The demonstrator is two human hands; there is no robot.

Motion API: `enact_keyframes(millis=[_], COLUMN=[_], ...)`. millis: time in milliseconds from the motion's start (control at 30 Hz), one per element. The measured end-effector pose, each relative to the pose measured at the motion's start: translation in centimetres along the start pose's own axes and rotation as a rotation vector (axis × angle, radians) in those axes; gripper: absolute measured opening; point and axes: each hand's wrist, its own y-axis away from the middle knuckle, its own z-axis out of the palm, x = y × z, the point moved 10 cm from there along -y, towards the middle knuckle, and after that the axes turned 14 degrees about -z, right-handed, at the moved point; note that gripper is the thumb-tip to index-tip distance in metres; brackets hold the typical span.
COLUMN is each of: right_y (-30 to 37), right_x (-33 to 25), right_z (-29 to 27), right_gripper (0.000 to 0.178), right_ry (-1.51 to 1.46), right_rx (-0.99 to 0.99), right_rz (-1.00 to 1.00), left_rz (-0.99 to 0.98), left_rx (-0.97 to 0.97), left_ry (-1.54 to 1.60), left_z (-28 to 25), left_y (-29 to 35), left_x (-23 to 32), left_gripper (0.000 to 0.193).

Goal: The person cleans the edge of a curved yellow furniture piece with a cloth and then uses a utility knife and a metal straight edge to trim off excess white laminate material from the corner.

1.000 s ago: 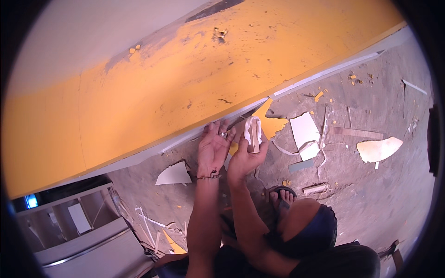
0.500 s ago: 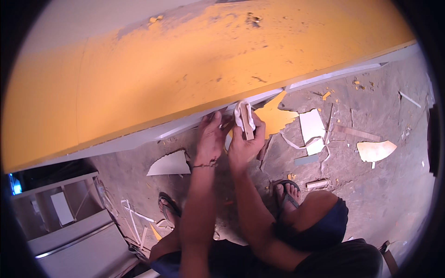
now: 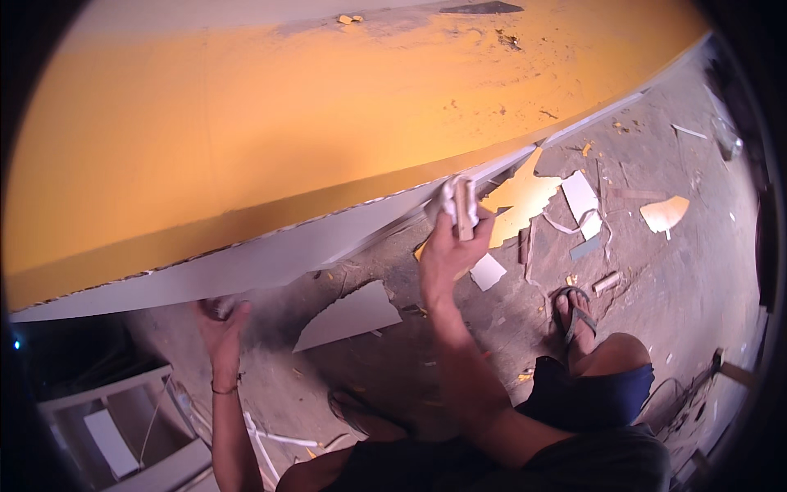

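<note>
My right hand (image 3: 451, 246) grips a small wooden block (image 3: 465, 215) with white cloth bunched around it. It is beside the front edge of a long yellow panel (image 3: 328, 107). Farther left, my left hand (image 3: 221, 328) is by the panel's pale front face (image 3: 238, 271), near its lower edge. The left fingers are dark and blurred, so I cannot make out whether they hold anything. The panel's front edge shows a thin, ragged dark line between the yellow top and the pale face.
Yellow (image 3: 525, 201) and white board offcuts (image 3: 352, 316), strips and chips litter the concrete floor. An open cabinet frame (image 3: 106, 410) stands at lower left. My sandalled foot (image 3: 578, 316) is at right. Crumbs and a dark flat piece (image 3: 482, 8) lie on the panel's far side.
My left hand has moved away from the right one, far to the left along the panel. My right hand still holds the cloth-wrapped block near the edge. The view has shifted.
</note>
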Motion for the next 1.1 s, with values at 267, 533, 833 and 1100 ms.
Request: enact_keyframes(millis=[267, 533, 833, 1100], right_y=[4.5, 4.8, 1.2, -1.1], right_x=[-4.2, -5.4, -4.0, -1.7], right_z=[1.5, 2.1, 0.6, -0.5], right_gripper=[0.035, 0.028, 0.025, 0.030], right_ry=[0.099, 0.094, 0.160, 0.060], right_rx=[-0.018, -0.018, -0.043, -0.005], right_rz=[-0.127, -0.235, -0.085, 0.035], left_rz=[0.708, 0.666, 0.730, 0.730], left_rx=[0.085, -0.060, 0.088, 0.184], left_ry=[0.531, 0.681, 0.602, 0.641], left_z=[0.5, 2.1, 0.5, -9.4], left_y=[-0.4, 0.1, 1.8, 1.6], left_x=[9.2, 11.1, 13.2, 21.5], left_gripper=[0.098, 0.069, 0.086, 0.068])
